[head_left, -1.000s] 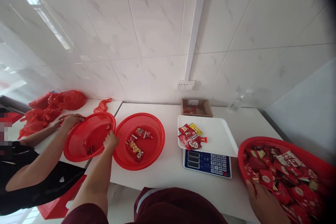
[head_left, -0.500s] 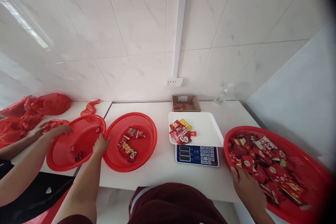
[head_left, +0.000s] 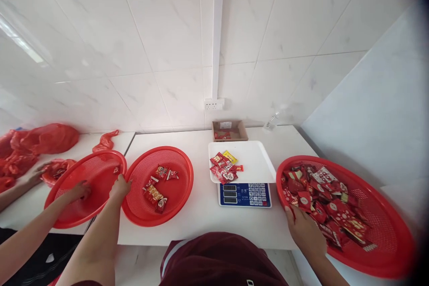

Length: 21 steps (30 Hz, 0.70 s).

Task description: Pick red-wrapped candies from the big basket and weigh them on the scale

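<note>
L hand (head_left: 119, 186) grips rim of tilted round red plastic mesh basket (head_left: 85, 187) at table edge, fingers curled on it. R hand (head_left: 303, 232) rests on near rim of large red mesh basket w/ red snack packets (head_left: 348, 214); finger state can't tell.

a white tiled wall (head_left: 174, 31) rose behind the white table (head_left: 208, 210), with a white conduit (head_left: 217, 31) running down to a socket (head_left: 213, 106). at the back edge sat a small open cardboard box (head_left: 229, 130) with something red inside, and a clear plastic bottle (head_left: 271, 121) lay just right of it. a scale (head_left: 244, 194) with a blue keypad carried a white tray (head_left: 254, 161), where a cluster of red packets (head_left: 223, 170) and one yellow packet (head_left: 229, 157) rested on its left part. far left, on a neighbouring table, crumpled red plastic bags (head_left: 43, 138) were heaped. another person's forearm (head_left: 23, 243) crossed the lower left corner.
</note>
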Each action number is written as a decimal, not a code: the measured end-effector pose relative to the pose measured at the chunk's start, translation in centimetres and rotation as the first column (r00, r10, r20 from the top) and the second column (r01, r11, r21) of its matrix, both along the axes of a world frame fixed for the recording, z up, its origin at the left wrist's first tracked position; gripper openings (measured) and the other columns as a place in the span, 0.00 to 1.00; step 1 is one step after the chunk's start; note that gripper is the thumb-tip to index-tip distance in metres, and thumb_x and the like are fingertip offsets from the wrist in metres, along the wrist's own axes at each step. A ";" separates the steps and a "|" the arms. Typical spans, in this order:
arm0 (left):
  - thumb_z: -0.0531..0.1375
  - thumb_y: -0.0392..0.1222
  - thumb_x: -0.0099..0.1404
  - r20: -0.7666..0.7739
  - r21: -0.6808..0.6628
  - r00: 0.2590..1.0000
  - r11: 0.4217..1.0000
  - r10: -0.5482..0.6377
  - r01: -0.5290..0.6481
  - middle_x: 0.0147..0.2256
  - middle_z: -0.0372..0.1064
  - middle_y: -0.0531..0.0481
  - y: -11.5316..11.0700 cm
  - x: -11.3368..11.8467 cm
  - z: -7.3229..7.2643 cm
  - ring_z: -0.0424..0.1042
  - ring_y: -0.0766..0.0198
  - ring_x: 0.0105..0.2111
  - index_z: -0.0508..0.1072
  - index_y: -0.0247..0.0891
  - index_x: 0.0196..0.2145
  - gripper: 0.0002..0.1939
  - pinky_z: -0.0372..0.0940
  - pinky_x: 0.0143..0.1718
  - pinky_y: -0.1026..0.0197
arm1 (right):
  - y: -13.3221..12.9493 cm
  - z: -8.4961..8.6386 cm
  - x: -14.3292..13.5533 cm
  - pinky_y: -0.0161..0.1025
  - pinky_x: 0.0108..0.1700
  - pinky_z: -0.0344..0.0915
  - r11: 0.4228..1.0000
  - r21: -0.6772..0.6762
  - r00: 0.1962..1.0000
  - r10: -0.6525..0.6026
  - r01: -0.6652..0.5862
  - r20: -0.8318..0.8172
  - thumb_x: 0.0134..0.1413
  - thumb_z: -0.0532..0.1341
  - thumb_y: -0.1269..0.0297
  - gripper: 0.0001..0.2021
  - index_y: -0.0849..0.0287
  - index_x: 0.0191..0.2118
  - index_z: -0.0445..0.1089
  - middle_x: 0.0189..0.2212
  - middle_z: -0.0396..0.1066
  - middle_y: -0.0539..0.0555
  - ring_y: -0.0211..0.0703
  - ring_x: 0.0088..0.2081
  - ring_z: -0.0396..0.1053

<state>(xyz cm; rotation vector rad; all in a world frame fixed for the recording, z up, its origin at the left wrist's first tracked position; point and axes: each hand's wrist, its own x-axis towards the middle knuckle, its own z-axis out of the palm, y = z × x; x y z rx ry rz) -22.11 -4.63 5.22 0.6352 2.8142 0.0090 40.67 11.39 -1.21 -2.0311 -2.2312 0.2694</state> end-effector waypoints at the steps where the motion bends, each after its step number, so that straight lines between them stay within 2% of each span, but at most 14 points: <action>1: 0.49 0.49 0.64 -0.007 0.000 1.000 1.000 0.005 -0.005 0.50 0.65 0.25 0.0 0.1 0.1 0.69 0.39 0.49 0.55 0.26 0.56 0.28 0.65 0.43 0.46 | 0.0 -0.2 0.1 0.47 0.44 0.65 1.000 0.010 1.000 0.004 -0.004 0.002 0.61 0.40 0.53 0.28 0.67 0.48 0.68 0.46 0.72 0.65 0.55 0.45 0.71; 6: 0.50 0.51 0.63 -0.038 -0.002 0.999 1.000 0.024 -0.024 0.53 0.62 0.25 -0.1 0.3 0.5 0.67 0.39 0.51 0.54 0.28 0.58 0.31 0.64 0.45 0.44 | 0.1 -0.6 0.2 0.47 0.46 0.65 1.000 0.014 1.000 0.010 -0.010 -0.005 0.60 0.41 0.53 0.28 0.67 0.48 0.68 0.47 0.72 0.65 0.55 0.47 0.70; 11: 0.50 0.50 0.63 -0.037 0.005 0.999 0.999 0.033 -0.033 0.53 0.63 0.25 0.0 0.3 0.5 0.67 0.39 0.51 0.54 0.29 0.58 0.30 0.65 0.44 0.43 | 0.2 -0.5 0.2 0.50 0.46 0.66 1.000 -0.014 1.000 -0.016 0.016 -0.009 0.59 0.41 0.52 0.28 0.67 0.50 0.68 0.47 0.72 0.67 0.57 0.47 0.70; 16: 0.50 0.47 0.62 -0.026 0.030 1.000 0.999 0.015 -0.014 0.49 0.66 0.24 -0.2 -0.2 0.0 0.69 0.38 0.48 0.56 0.26 0.56 0.29 0.65 0.42 0.44 | 0.5 -1.9 0.7 0.50 0.47 0.67 0.997 0.067 0.999 0.035 -0.033 -0.040 0.57 0.43 0.54 0.25 0.62 0.45 0.71 0.45 0.73 0.65 0.56 0.47 0.71; 21: 0.50 0.45 0.63 -0.010 0.043 1.000 0.999 -0.014 0.014 0.48 0.67 0.25 -0.3 -0.6 -0.5 0.70 0.38 0.47 0.58 0.24 0.54 0.26 0.66 0.41 0.45 | 0.7 -2.9 1.0 0.50 0.48 0.67 0.989 0.136 0.993 0.064 -0.050 -0.100 0.55 0.45 0.53 0.23 0.60 0.42 0.72 0.43 0.74 0.64 0.56 0.46 0.71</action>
